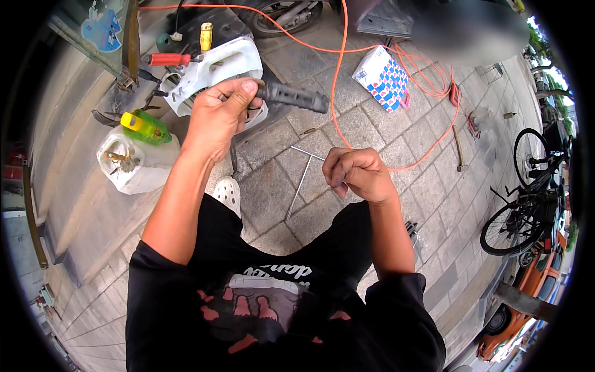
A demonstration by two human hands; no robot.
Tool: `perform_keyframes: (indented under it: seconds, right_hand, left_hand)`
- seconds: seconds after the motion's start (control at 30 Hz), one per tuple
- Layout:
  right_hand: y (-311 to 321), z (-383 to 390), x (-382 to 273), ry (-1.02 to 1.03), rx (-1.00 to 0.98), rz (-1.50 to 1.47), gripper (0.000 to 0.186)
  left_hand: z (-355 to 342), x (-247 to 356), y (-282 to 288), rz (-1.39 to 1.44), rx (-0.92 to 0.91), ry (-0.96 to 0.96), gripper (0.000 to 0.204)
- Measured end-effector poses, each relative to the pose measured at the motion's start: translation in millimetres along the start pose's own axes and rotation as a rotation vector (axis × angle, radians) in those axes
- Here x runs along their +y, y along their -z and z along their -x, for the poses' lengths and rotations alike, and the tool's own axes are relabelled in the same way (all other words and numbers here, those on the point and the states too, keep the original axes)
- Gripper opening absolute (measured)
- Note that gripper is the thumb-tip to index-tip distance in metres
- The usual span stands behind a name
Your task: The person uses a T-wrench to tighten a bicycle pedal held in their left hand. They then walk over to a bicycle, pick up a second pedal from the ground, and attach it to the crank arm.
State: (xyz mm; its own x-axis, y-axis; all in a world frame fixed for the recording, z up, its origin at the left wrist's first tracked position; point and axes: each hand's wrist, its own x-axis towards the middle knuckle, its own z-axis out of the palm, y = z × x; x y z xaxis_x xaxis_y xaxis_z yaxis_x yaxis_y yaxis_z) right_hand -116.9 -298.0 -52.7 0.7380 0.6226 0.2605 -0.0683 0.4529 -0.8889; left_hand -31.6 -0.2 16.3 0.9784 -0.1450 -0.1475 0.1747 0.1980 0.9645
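My left hand [226,108] is closed on a dark ribbed, slotted tube-like part [297,99], holding it out to the right over the paving. My right hand [353,170], lower and to the right, has its fingers curled; whether anything is in them is hidden. A metal T-shaped wrench [300,186] lies on the pavers just left of that hand. Behind my left hand, a cut white plastic container [238,62] has red-handled [170,59] and yellow-handled [206,36] tools at it. A green bottle [152,130] rests on a white jug [118,173] holding small metal pieces.
A step [68,204] edges the left. An orange cord [334,93] loops across the pavers past a checked box [381,80]. A hammer-like tool [457,146] lies rightward, with bicycles [508,229] and an orange car [530,279] beyond. A motorbike wheel [273,18] is at the top.
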Motion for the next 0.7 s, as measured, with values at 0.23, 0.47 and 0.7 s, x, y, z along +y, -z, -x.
perform_keyframes:
  seconds: [0.23,0.47,0.7]
  right_hand:
    - [-39.9,-38.8,-14.3,0.142,0.643,0.87,0.045]
    - [-39.7,-59.7,-8.5,0.2,0.72,1.35,0.059]
    - [-27.9,-41.9,-25.8,-0.098,0.54,0.592,0.028]
  left_hand:
    - [-1.4,-1.6,2.4,0.023,-0.028,0.013,0.027]
    - [-1.9,0.8,-4.0,0.06,-0.031,0.003,0.028]
    - [-6.7,-1.3,7.7,0.072,0.004,-0.055,0.028]
